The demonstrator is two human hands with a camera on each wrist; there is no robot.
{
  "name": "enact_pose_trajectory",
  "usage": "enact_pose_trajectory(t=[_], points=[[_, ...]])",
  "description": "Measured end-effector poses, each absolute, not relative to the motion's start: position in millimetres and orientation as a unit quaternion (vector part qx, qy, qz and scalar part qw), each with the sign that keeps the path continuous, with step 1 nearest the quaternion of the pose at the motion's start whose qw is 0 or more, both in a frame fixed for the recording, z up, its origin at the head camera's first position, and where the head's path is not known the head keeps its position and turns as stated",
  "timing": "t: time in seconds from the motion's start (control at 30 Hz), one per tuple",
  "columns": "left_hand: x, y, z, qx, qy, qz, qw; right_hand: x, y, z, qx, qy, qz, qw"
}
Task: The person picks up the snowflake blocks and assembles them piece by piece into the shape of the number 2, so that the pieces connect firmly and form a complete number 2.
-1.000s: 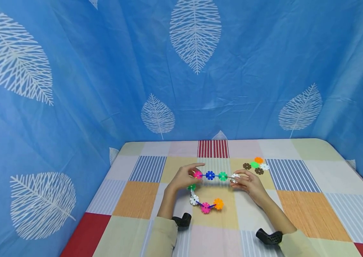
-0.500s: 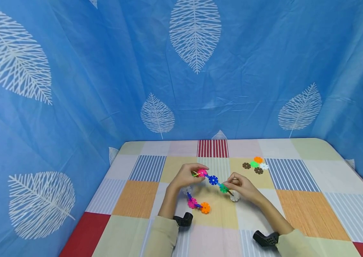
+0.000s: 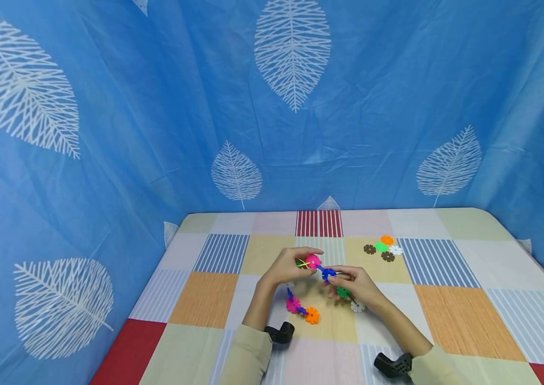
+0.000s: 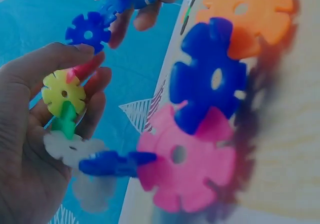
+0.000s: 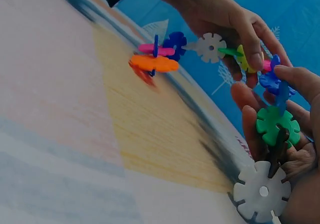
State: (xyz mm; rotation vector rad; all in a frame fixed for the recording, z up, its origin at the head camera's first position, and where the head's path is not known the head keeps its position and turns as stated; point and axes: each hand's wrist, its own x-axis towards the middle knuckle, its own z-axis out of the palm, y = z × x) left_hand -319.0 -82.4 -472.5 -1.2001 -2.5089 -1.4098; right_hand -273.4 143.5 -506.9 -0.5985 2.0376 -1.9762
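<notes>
Left hand (image 3: 285, 266) pinches a pink notched disc (image 3: 313, 261), right hand (image 3: 359, 283) a blue disc (image 3: 328, 275); likely firming their connection, next needing steady pressure.

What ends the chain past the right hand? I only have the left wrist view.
Observer: A white disc, seen clearly in the right wrist view.
Operator: What links it to the rest?
Observer: A brown disc, seen edge-on, slotted between it and a green disc.
Operator: Any spares?
Observer: Five loose discs, grouped beyond the right hand in the head view.
</notes>
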Motion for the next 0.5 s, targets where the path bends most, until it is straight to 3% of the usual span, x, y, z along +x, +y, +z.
enact_pose_trajectory(t=[0.17,0.33,0.5], points=[[-316.9,-84.2,-471.5,-0.347,-0.756,-0.555,-0.026,-275.5,145.9,-507.3,-0.160,0.666,-0.724,0.086],[-310.6,-86.2,-462.3,-0.303,-0.670,-0.670,-0.102,-276.8,149.9,-503.9,-0.104,0.591,-0.798,0.054],[-313.0,-81.8,-470.6,-0.274,-0.641,-0.711,-0.094,-277.2,149.2,-501.8,-0.088,0.511,-0.854,0.049]])
